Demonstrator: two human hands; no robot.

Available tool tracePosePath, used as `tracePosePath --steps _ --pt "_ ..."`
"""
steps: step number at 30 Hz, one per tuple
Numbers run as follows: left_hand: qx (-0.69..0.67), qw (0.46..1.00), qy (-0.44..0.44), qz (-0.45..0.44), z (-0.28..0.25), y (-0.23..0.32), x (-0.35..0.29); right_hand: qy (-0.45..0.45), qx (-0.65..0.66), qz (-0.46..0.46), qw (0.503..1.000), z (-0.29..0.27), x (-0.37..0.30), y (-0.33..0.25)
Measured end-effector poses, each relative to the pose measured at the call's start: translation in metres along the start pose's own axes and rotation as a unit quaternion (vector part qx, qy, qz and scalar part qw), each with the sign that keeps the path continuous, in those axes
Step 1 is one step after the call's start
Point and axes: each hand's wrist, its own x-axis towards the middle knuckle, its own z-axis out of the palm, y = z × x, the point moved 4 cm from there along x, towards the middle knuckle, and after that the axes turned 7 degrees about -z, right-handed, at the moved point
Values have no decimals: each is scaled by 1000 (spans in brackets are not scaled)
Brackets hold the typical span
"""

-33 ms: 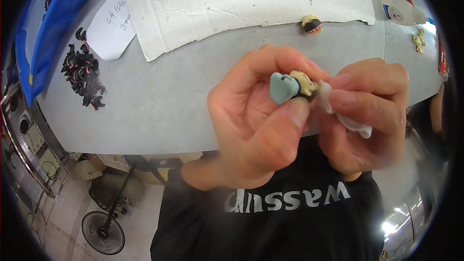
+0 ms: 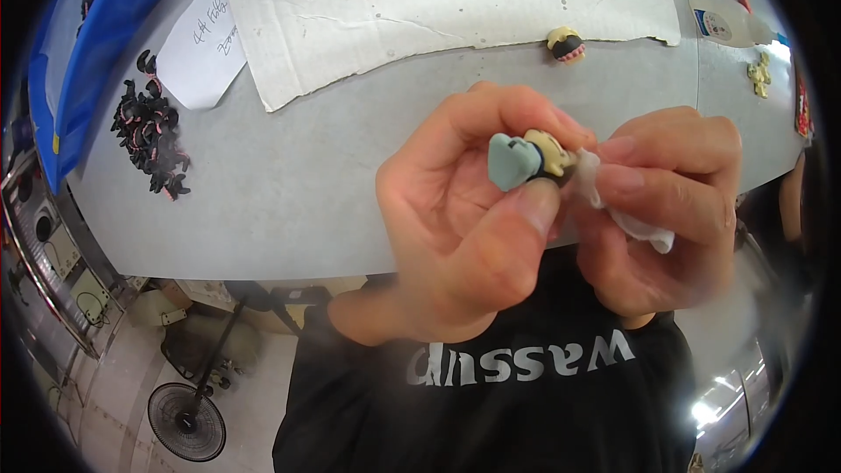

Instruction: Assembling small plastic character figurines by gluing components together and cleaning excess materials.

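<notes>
My left hand [image 2: 460,219] is closed, holding a small toy figurine [image 2: 515,162] between thumb and fingers. The figurine has a pale blue-grey top, a cream part and a dark part; its far side is hidden by my fingers. My right hand [image 2: 679,197] pinches a crumpled piece of white cloth [image 2: 646,229], which could also be tissue. A corner of it presses against the cream end of the figurine, where the fingertips of both hands nearly meet.
A cream-black-pink figure [image 2: 566,45] lies by the white cardboard sheet [image 2: 350,44]. Black-and-pink parts [image 2: 149,136] are heaped on the left, beside a blue bin [image 2: 131,13] and a paper note [image 2: 197,57]. At right are a clear bottle [image 2: 731,22] and a yellowish piece [image 2: 759,75].
</notes>
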Motion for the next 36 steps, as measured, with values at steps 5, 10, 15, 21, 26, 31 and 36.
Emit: tracePosePath --steps 5,10,15,21,26,31,36 --pt "106 994 0 -10 -2 0 1 -11 -14 5 1000 -7 -5 -1" --pt "134 990 -33 23 -4 -3 4 -24 -26 11 999 -11 -9 -1" --pt "137 990 -14 25 -4 -3 3 -34 -37 15 999 -16 -10 -2" --pt "120 989 -76 47 -7 -5 3 -46 -47 17 998 -21 -15 -3" --pt "199 977 5 72 -1 -3 3 -10 -90 -8 996 -9 -8 -17" --pt "291 952 52 76 -2 -3 4 -38 -80 -78 993 -19 -2 -12" --pt "320 938 34 130 0 -5 0 -12 -54 -55 997 -17 -15 -13"
